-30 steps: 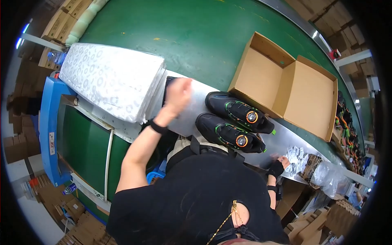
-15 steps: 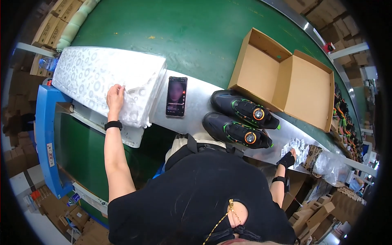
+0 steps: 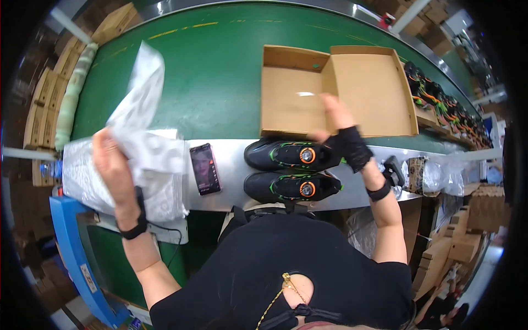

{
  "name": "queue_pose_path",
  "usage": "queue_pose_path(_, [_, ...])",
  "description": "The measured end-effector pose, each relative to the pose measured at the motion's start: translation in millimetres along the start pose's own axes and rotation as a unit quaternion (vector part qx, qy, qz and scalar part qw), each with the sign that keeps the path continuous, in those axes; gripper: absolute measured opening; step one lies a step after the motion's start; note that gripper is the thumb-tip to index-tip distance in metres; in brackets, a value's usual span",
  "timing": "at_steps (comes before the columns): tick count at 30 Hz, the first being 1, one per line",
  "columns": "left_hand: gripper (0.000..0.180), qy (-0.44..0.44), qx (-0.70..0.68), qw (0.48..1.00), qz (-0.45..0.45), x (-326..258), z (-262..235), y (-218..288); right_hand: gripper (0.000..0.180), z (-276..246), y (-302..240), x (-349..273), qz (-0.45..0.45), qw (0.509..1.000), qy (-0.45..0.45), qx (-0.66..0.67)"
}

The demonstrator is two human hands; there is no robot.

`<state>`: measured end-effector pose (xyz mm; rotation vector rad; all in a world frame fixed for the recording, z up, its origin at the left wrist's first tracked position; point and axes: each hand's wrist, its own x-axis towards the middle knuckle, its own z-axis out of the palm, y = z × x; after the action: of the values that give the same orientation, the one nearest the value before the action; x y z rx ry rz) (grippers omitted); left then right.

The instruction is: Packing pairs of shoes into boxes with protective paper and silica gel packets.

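— sheet (image 3: 144,107), white: where?
— gripped in left hand (image 3: 113,159), fingers curled, above paper stack (image 3: 80,176).
— right hand (image 3: 341,126)?
— blurred, fingers parted, seemingly empty, over near edge of open box (image 3: 374,91); small white scrap (image 3: 305,94) just off fingertips.
— shoes (image 3: 280,157)?
— black pair on metal table (image 3: 234,165), right of phone (image 3: 205,169).
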<state>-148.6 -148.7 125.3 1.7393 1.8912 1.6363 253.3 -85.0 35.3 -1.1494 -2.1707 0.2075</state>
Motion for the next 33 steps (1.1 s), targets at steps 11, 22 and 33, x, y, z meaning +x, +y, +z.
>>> queue_pose_path(11, [0.037, -0.193, -0.134, 0.938, 0.255, -12.8, 240.5, 133.7, 0.027, -26.0, 72.4, 26.6, 0.383, 0.893, 0.201, 0.125])
queue_pose_path(22, [0.055, -0.335, 0.229, 0.859, 0.312, -34.8, 293.0, -19.3, 0.035, -180.1, 230.9, -99.3, 0.469, 0.631, 0.596, 0.164])
queue_pose_path(33, [0.068, -0.221, 0.110, 0.930, -0.271, -8.4, 263.7, -129.2, 0.083, -190.4, 185.1, -110.1, 0.383, 0.701, 0.383, -0.464])
